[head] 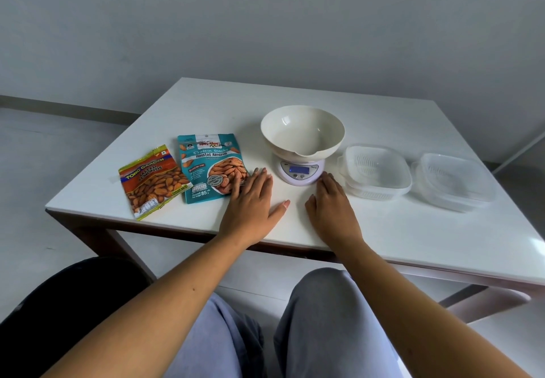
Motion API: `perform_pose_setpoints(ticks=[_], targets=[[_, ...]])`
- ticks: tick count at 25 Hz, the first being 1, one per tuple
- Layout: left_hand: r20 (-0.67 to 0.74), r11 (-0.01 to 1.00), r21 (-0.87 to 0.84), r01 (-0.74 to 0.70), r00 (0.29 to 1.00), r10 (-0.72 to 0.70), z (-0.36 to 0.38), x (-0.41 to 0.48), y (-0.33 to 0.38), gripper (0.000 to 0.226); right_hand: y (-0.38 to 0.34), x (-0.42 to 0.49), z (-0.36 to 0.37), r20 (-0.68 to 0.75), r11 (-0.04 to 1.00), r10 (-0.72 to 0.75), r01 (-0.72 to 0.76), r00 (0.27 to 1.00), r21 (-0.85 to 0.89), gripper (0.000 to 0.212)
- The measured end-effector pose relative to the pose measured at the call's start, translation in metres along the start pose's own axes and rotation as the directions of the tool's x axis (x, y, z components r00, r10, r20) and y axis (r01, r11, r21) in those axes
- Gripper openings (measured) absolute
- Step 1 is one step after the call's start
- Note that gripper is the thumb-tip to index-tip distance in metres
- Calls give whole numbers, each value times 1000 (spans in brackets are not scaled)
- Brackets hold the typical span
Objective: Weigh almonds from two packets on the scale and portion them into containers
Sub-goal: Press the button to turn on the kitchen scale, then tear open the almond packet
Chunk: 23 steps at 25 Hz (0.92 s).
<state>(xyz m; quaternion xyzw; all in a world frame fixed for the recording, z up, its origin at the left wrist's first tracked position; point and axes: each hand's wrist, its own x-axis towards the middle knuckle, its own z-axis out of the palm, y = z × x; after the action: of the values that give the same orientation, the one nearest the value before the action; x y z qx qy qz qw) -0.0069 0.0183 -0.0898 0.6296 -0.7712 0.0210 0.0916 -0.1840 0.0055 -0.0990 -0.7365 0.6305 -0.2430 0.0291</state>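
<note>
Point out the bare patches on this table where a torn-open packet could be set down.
The far strip of the table behind the packets and cream bowl is bare. So is the near right corner, in front of the two clear containers. It is crowded between the teal packet and the scale, where both hands lie flat.

Soft, even daylight filling scene, slightly cool and muted. Glare showing on table (442, 230) edge far right of right hand (333, 209) fingers. Faint shadows sitting just under both palms, left hand (250, 200) too. Wide-angle bending table edges outward. Focus softening slightly toward frame corners; centre reading sharp.
</note>
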Motion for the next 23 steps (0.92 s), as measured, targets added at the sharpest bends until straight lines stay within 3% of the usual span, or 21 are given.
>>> perform_pose_setpoints(ticks=[2, 4, 6, 7, 10, 12, 13, 17, 23], targets=[[-65, 1000, -18, -4, 998, 3, 0, -1, -1, 76, 0, 0, 1, -3, 1000, -1, 1, 1000, 1, 48], [-243, 998, -54, 15, 970, -28, -9, 5, -8, 60, 1, 0, 0, -11, 1000, -3, 3, 1000, 0, 47], [-381, 986, -115, 123, 911, -158, -26, 21, -28, 45, 0, 0, 0, -22, 1000, -10, 10, 1000, 6, 46], [-375, 959, -166, 228, 885, -276, -36, 30, -41, 44, -1, 0, -1, -26, 1000, -13, 13, 1000, 9, 45], [-134, 725, -278, 630, 722, -679, -59, 52, -86, 62, -1, 0, -1, -36, 1000, -24, 25, 999, 12, 45], [36, 587, -229, 776, 610, -792, -61, 58, -107, 76, -1, 0, -1, -45, 1000, -18, 19, 999, 18, 45], [84, 564, -191, 803, 586, -806, -58, 59, -114, 83, -1, 0, -1, -49, 1000, -17, 18, 999, 20, 44], [98, 598, -88, 797, 604, -791, -46, 65, -120, 99, -1, 1, -1, -52, 999, -25, 26, 998, 30, 43], [153, 581, -224, 783, 617, -772, -47, 70, -112, 77, -3, 0, -5, -66, 999, -28, 30, 997, 28, 40]])
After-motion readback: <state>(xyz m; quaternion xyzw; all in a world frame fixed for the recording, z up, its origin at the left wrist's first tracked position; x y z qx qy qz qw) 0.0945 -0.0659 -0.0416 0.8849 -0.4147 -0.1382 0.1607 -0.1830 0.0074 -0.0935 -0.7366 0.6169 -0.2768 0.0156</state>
